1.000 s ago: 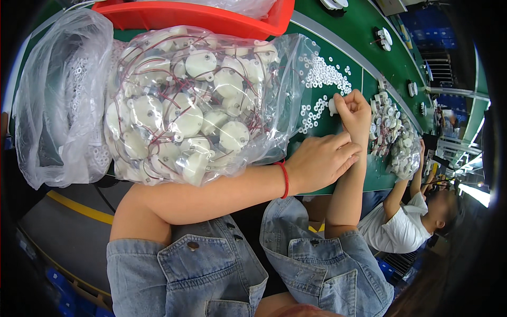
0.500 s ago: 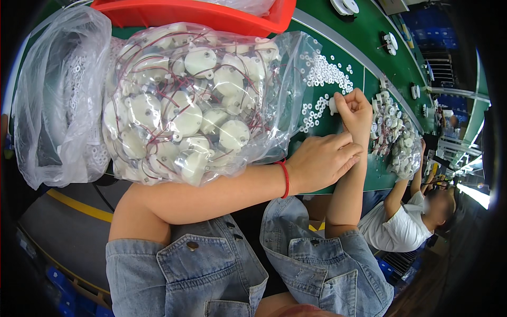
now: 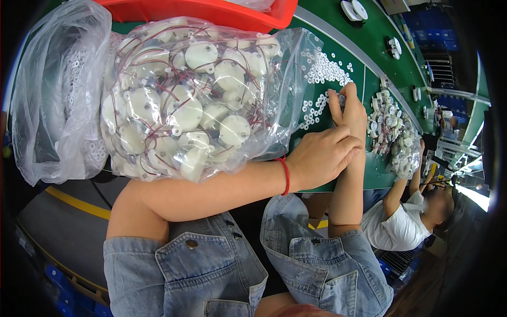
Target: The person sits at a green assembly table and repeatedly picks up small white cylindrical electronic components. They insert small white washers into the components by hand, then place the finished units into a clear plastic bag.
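My right hand [image 3: 353, 113] is closed with thumb and fingers pinching a small round part [image 3: 342, 100], whose greyish side shows between them. It hovers at the near right edge of loose white plastic washers [image 3: 325, 68] on the green table. A smaller cluster of washers [image 3: 315, 109] lies just left of it. My left hand [image 3: 318, 159], a red cord at its wrist, is closed with curled fingers across my right forearm; whatever is in them is hidden. Left of both hands sits a clear plastic bag [image 3: 289, 79] full of round white motors [image 3: 182, 108] with red and dark wires.
A red bin [image 3: 206, 11] stands behind the bag. Another clear bag [image 3: 34, 105] with white washers lies far left. To the right are heaped wired parts [image 3: 381, 119] and a bagged pile [image 3: 405, 153], near a co-worker in a white shirt [image 3: 398, 224]. Round parts [image 3: 355, 9] dot the green line beyond.
My right hand has shifted slightly up and left, and the part in it has turned from a white face to a greyish side. My left hand has hardly moved.
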Motion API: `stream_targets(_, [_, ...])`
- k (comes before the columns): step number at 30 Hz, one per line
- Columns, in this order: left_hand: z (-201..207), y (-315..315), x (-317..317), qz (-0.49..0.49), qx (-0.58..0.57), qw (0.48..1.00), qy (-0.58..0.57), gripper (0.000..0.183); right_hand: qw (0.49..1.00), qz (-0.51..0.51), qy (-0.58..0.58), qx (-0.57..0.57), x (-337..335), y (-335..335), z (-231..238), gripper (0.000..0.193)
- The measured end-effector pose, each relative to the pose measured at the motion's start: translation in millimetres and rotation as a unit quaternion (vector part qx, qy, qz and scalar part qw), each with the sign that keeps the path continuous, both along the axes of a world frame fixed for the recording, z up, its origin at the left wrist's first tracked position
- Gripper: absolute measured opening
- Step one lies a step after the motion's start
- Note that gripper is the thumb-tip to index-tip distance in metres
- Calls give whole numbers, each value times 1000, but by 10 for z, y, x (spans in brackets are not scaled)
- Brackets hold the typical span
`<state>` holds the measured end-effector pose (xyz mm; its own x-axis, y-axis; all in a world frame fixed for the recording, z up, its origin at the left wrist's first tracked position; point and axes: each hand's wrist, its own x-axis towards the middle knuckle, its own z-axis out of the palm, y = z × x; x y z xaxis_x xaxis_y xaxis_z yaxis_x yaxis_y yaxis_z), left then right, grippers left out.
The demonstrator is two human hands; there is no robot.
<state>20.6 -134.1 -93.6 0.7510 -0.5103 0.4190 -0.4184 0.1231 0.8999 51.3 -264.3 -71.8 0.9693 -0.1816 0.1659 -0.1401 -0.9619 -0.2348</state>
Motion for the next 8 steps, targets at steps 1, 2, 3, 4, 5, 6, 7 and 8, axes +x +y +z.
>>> stream_targets(1, [1,1,0,3,-3,1000,4,16,1000,-3,14,-1,-2,12,13,29])
stream_targets(2, [2,0,2,5,-7,1000,6,16,1000,-4,16,2,-7,8,12,29])
stream_targets(3, [3,0,3,6,-11,1000,8,15,1000,-5,17,4,-11,2,8,29])
stream_targets(4, [1,0,6,9,-14,1000,10,15,1000,-4,20,7,-9,-1,2,29])
stream_targets(5, [1,2,7,13,-13,1000,15,15,999,-12,29,11,-5,1,-1,29])
stream_targets(6, [0,3,9,17,-13,1000,19,15,999,-19,37,16,0,5,-2,29])
stream_targets(7, [3,2,5,19,-13,999,23,15,998,-28,46,19,-1,11,7,30])
stream_targets(8, [-4,-8,0,29,-22,999,26,16,998,-29,47,19,-10,11,14,30])
